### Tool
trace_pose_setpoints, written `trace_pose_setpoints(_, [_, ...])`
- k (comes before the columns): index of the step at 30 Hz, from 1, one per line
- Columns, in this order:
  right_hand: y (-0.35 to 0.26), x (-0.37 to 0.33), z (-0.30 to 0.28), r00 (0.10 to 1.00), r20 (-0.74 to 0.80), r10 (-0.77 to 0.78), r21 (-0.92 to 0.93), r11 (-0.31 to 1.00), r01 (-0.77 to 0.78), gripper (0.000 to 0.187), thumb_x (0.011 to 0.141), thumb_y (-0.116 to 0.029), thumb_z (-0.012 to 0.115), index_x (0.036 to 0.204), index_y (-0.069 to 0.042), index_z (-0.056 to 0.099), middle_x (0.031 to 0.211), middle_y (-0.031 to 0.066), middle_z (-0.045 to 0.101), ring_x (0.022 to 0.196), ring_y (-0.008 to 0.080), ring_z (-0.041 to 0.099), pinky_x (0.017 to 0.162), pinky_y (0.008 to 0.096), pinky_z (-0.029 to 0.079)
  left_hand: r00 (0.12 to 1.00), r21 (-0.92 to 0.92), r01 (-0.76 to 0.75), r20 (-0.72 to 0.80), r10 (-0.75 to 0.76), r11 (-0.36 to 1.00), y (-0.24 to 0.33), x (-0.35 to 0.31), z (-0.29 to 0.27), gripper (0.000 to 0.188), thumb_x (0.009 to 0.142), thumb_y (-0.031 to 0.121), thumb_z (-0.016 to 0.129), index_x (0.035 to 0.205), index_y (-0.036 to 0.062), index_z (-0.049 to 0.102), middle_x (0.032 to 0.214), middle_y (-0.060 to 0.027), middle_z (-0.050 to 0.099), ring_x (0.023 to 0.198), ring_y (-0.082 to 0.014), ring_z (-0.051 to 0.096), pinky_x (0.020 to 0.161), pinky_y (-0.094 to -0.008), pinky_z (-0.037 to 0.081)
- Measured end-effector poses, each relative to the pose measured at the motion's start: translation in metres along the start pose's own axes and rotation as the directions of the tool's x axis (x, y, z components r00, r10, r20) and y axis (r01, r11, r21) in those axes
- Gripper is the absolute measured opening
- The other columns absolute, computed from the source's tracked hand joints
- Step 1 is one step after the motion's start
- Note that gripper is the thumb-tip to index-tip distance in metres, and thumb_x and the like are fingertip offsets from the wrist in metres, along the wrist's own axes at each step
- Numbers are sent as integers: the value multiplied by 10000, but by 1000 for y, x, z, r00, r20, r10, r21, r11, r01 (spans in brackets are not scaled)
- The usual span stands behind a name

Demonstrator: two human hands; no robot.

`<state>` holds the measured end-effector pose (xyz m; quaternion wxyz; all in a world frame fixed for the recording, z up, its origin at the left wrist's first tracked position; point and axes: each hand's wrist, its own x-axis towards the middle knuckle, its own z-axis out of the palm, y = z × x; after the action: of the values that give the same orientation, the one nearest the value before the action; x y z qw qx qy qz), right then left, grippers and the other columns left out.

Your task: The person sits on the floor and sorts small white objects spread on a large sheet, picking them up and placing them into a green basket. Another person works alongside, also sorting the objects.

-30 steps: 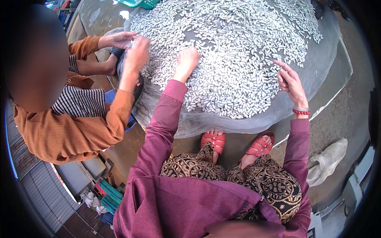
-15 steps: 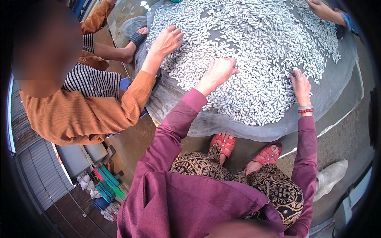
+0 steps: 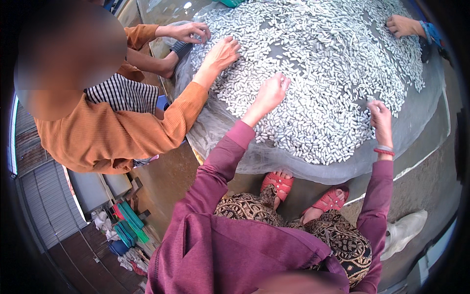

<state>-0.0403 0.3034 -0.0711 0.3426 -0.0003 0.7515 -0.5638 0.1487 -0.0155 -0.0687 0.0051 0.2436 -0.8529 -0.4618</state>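
Observation:
A wide heap of small silvery-white, capsule-shaped pieces [image 3: 318, 122] lies spread on a pale mesh sheet [image 3: 313, 170]. Over the middle of the heap is my left hand [image 3: 270, 93], its fingers drawn together; whatever is in them is hidden. At the heap's right side my right hand [image 3: 381, 117], with a red band at the wrist, has its fingers curled in. A pale piece shows at its fingertips, next to a dark gap in the heap, but I cannot make out whether it is gripped.
Left of me a co-worker in an orange sleeve [image 3: 166, 125] has both hands at the heap's left edge. Another person's hand [image 3: 402, 26] reaches in from the far right. A green container [image 3: 230, 2] sits at the back. Near my sandals, a pale boot [image 3: 406, 232] stands on the right.
My left hand has turned, with its fingers drawn closer together. My right hand has lifted slightly and curled. The co-worker's second hand has come into view at the left.

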Motion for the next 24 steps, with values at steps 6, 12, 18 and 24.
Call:
trace_pose_setpoints(6, [-24, -32, -9, 914, 310, -261, 778, 622, -86, 192, 848, -222, 563, 880, -69, 451, 730, 5, 395, 573, 55, 360, 429, 169, 285, 946, -937, 298, 315, 76, 181, -5, 8, -45, 253, 863, 193, 398, 976, 1, 518, 857, -122, 538, 645, -148, 471, 400, -206, 336])
trace_pose_setpoints(12, [-82, 2, 80, 910, 326, -255, -195, 924, 329, 194, 898, -216, 558, 890, -33, 625, 662, -27, 524, 586, 53, 466, 505, 215, 370, 941, -748, 338, 279, -191, 571, -2, 31, -56, 337, 852, 299, 522, 974, -1, 617, 669, -22, 535, 531, -90, 415, 409, -190, 297])
trace_pose_setpoints(18, [-73, 42, 165, 640, 581, -503, -743, -8, 669, 108, 818, -110, 546, 884, -34, 586, 791, 121, 649, 786, 257, 644, 650, 364, 509, 992, 596, 130, -73, -108, 793, 9, 37, 0, 413, 732, 419, 703, 710, 9, 667, 748, -210, 643, 734, -361, 638, 656, -431, 495])
trace_pose_setpoints(24, [-29, 25, 148, 650, 580, -491, -758, -33, 651, 33, 818, -48, 500, 838, -22, 506, 627, 133, 593, 623, 282, 626, 510, 376, 474, 999, 489, 27, 6, -35, 872, -5, 39, 2, 265, 703, 264, 704, 773, 12, 666, 738, -202, 643, 726, -329, 645, 656, -407, 488])
